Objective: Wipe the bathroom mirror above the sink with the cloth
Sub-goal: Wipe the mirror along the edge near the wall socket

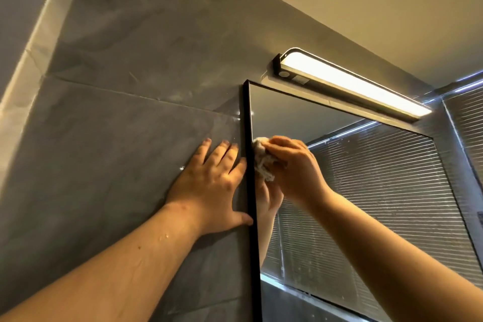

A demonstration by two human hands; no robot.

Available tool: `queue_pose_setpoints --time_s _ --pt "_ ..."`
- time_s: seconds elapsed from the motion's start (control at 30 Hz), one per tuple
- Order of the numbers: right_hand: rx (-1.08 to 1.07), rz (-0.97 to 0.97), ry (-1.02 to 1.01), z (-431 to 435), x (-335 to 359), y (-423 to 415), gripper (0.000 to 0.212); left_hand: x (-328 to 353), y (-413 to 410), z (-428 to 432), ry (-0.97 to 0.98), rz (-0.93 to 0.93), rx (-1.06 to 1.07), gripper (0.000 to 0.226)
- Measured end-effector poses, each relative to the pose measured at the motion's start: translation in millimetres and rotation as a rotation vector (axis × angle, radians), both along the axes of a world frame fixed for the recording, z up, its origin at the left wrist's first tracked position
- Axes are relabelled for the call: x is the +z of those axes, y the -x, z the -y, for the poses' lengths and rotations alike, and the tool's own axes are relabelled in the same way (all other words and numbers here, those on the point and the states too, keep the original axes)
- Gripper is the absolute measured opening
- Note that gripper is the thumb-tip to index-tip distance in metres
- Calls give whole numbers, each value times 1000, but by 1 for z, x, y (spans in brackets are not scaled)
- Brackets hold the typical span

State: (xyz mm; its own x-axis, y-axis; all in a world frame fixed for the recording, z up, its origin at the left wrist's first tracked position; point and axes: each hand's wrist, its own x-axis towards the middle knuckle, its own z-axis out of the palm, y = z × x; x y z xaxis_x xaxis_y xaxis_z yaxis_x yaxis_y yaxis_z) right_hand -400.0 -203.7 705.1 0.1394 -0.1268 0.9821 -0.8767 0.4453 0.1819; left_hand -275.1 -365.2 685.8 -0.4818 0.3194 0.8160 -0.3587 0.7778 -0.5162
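The right hand (292,165) bunches the crumpled white cloth (262,162) against the black-framed glass mirror (366,191), near its left edge. The left hand (209,180), fingers spread, presses the grey tiled wall (117,112), probably to keep steady.

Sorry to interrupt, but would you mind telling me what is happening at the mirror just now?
A person is wiping the black-framed wall mirror. Their right hand holds a crumpled whitish cloth against the glass, close to the mirror's left edge and fairly near its top corner. Their left hand lies flat with fingers spread on the grey tiled wall beside the frame, its thumb touching the frame. A lit bar lamp is mounted above the mirror, and slatted blinds show in the reflection.
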Motion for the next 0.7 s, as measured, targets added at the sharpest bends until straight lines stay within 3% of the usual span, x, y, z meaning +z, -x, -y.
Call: queue_pose_setpoints --time_s 0.4,0.7 --pt "-12 -51 73 9 110 -12 22 -6 4 4 62 11 -35 104" --pt "53 -7 87 4 58 -12 22 -3 1 2 81 -4 14 107"
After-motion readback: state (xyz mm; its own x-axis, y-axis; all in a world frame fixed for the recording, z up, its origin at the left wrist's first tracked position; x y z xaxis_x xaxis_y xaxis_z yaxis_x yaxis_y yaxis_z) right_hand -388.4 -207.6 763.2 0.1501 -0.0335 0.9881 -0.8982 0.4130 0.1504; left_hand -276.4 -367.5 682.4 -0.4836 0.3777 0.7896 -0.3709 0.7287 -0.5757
